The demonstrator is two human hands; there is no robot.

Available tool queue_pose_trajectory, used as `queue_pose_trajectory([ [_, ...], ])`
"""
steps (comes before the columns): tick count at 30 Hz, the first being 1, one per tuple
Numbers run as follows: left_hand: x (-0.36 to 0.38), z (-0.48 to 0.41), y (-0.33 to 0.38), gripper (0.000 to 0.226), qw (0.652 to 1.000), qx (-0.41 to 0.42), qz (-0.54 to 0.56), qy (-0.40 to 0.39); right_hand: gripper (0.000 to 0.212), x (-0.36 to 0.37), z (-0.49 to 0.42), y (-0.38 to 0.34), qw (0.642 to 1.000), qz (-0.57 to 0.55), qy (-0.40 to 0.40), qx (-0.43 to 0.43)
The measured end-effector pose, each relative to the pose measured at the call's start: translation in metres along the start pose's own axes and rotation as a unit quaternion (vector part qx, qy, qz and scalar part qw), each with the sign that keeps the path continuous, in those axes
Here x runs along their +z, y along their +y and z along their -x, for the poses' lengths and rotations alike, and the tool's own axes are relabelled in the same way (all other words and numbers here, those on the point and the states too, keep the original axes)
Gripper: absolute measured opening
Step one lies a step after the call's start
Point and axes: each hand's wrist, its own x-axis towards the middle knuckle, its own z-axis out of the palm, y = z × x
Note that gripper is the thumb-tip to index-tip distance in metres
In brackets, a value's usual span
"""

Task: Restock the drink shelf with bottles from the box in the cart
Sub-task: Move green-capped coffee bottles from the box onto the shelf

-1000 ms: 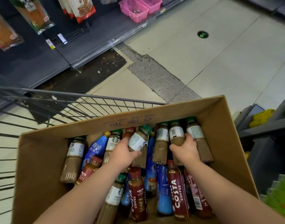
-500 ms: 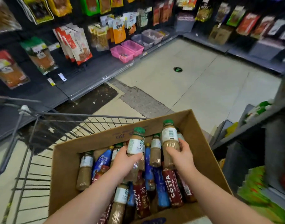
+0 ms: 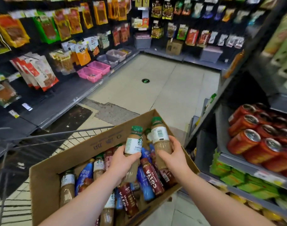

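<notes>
Latte bottles (image 3: 133,145) lifted: two. Cardboard box (image 3: 45,185): one. Cart (image 3: 66,132): one. Pink baskets (image 3: 89,74): two. Costa bottles (image 3: 151,178): at least two.

Left latte bottle (image 3: 133,143), right latte bottle (image 3: 159,136), upright above open cardboard box (image 3: 46,185).

The cardboard box (image 3: 45,193) of bottles (image 3: 151,176) sits in the wire cart (image 3: 66,132); beside it, red cans (image 3: 252,141) lie on the shelf (image 3: 234,160)

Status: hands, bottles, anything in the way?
Left hand grips green-capped Starbucks latte bottle; right hand grips matching green-capped bottle. Both over brown cardboard box. No obstruction visible.
</notes>
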Motion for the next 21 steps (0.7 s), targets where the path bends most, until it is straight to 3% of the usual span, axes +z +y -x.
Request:
queue_pose_trajectory([
  [10,0.106,0.086,0.044,0.04,0.993,0.081,0.022,-0.086,0.062,-0.132,0.086,0.013,0.992,0.02,0.101,-0.073],
  [21,0.327,0.32,0.061,0.03,0.943,0.169,-0.016,-0.287,0.058,-0.365,0.315,0.098,0.947,-0.002,0.312,-0.073],
])
